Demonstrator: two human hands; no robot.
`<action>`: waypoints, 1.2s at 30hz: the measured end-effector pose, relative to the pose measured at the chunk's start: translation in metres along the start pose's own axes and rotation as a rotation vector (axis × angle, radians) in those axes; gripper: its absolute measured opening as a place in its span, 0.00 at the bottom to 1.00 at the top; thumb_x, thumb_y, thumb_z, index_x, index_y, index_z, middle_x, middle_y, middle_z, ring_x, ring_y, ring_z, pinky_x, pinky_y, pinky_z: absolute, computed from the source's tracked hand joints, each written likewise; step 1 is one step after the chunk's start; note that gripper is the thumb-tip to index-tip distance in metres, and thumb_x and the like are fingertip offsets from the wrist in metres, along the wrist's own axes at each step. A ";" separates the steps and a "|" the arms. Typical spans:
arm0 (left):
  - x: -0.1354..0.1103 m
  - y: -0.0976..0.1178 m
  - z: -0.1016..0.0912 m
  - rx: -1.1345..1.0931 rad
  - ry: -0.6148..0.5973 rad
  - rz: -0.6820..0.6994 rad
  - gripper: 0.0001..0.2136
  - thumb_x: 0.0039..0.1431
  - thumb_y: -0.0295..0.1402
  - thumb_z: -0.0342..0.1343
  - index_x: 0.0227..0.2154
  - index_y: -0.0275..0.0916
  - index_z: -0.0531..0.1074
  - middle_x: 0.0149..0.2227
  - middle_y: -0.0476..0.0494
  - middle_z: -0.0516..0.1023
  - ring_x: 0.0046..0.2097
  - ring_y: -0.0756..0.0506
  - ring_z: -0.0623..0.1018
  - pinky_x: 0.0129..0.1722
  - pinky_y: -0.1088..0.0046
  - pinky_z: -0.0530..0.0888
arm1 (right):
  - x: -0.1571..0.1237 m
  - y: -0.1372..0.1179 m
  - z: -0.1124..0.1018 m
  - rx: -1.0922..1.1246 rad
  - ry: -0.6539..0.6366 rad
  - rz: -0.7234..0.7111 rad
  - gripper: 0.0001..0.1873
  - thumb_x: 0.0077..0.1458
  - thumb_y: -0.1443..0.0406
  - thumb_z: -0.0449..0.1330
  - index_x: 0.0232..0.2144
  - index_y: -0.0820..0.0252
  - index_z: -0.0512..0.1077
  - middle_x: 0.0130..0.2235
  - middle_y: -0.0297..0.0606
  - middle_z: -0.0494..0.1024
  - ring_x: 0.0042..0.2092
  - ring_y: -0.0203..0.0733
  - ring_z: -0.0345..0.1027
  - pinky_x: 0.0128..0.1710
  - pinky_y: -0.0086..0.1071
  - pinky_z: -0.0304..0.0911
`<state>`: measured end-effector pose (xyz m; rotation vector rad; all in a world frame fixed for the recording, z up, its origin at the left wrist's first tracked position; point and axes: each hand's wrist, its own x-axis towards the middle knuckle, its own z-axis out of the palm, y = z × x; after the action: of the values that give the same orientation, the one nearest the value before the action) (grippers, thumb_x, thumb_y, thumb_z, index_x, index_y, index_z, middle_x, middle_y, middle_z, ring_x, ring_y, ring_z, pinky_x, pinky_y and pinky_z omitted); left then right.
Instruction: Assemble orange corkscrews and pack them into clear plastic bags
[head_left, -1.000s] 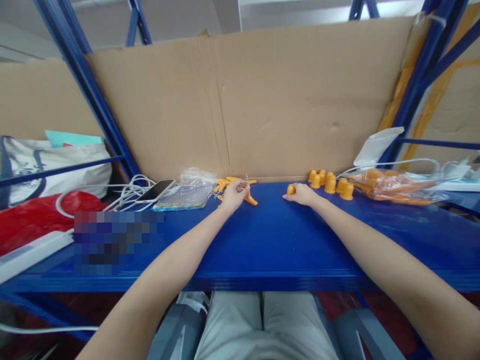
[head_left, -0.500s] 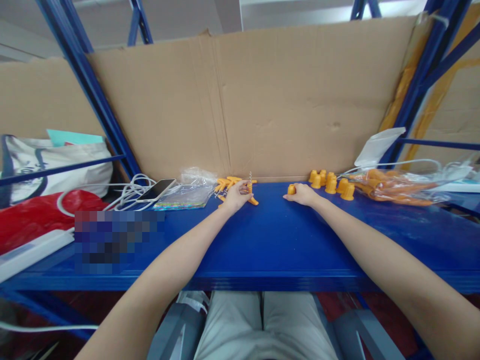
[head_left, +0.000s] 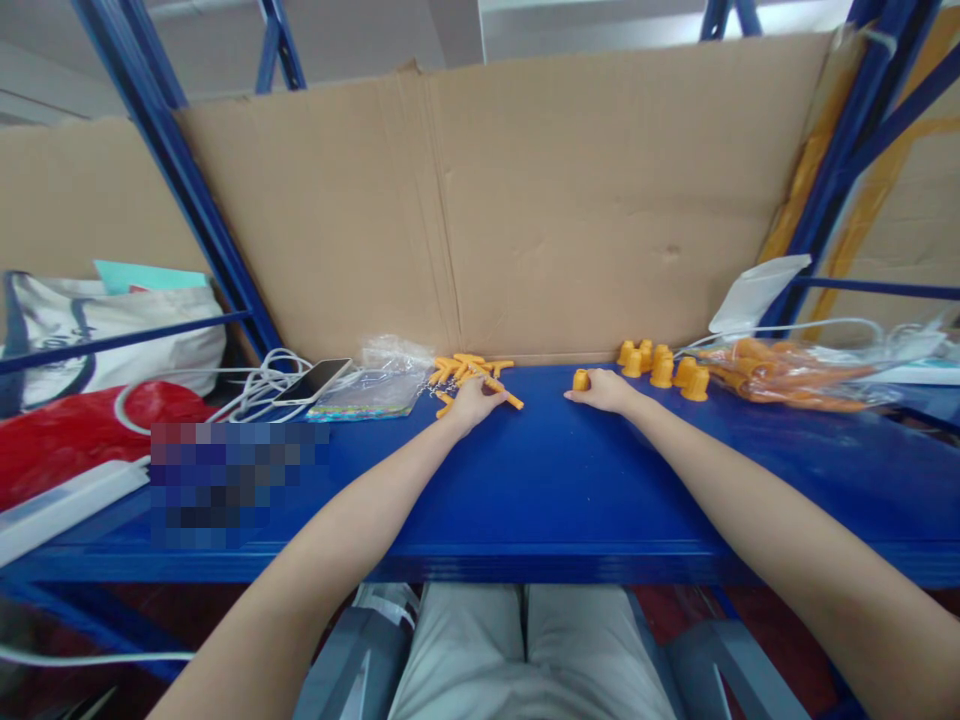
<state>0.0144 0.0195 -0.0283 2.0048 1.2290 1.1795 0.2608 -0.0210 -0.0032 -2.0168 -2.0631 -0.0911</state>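
Orange cup (head_left: 580,380), right of centre in the frame, is grasped in our right hand (head_left: 606,390); our left hand (head_left: 474,402), near centre, pinches an orange stick (head_left: 514,401).

"What's lying on that blue counter (head_left: 540,500)?"

"At the left, a red plastic bag (head_left: 82,435), a white power strip (head_left: 71,505), coiled white cables (head_left: 251,398) with a smartphone (head_left: 313,382), then clear plastic packets (head_left: 379,392) and a heap of orange sticks (head_left: 469,359)."

"And over on the right?"

"Small orange cups (head_left: 661,371), grouped beside a clear bag of orange pieces (head_left: 784,378)."
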 end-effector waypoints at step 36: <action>-0.005 -0.004 0.007 0.336 -0.188 0.288 0.03 0.53 0.27 0.52 0.26 0.41 0.65 0.33 0.44 0.75 0.39 0.43 0.76 0.46 0.64 0.72 | -0.013 -0.015 -0.009 -0.209 0.025 -0.169 0.25 0.54 0.68 0.52 0.54 0.55 0.69 0.55 0.45 0.73 0.55 0.52 0.67 0.54 0.49 0.55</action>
<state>0.0175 0.0170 -0.0369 2.5470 1.1287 0.9257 0.2476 -0.0359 0.0050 -1.9364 -2.2890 -0.3764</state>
